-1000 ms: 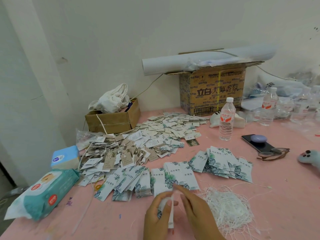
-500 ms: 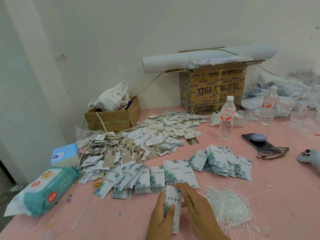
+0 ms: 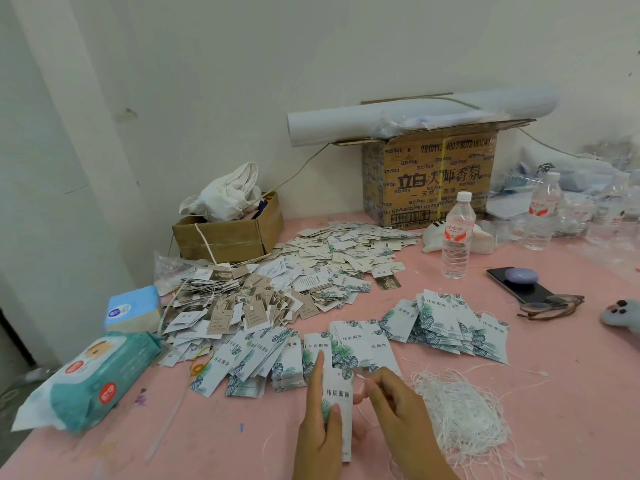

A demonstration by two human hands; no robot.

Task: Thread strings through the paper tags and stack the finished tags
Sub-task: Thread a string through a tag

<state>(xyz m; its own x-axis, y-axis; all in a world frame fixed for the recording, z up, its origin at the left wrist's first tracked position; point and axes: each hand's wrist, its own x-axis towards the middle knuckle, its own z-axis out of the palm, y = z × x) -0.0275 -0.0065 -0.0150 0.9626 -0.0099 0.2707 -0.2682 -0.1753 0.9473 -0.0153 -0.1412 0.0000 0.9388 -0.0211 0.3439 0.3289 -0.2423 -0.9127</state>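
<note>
Paper tag (image 3: pixel 341 408), one, in left hand (image 3: pixel 317 441), one string (image 3: pixel 360 376), right hand (image 3: pixel 398 410)

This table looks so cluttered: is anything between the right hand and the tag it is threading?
Nothing visible. The right hand pinches a string right beside the tag, near its top edge, and the left hand holds the tag from the other side.

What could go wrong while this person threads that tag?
The string pinched by the right hand may trail into the tangled string pile and drag a clump along. The tag held in the left hand sits close to the fanned tag stacks, so a stray wrist could scatter them.
</note>
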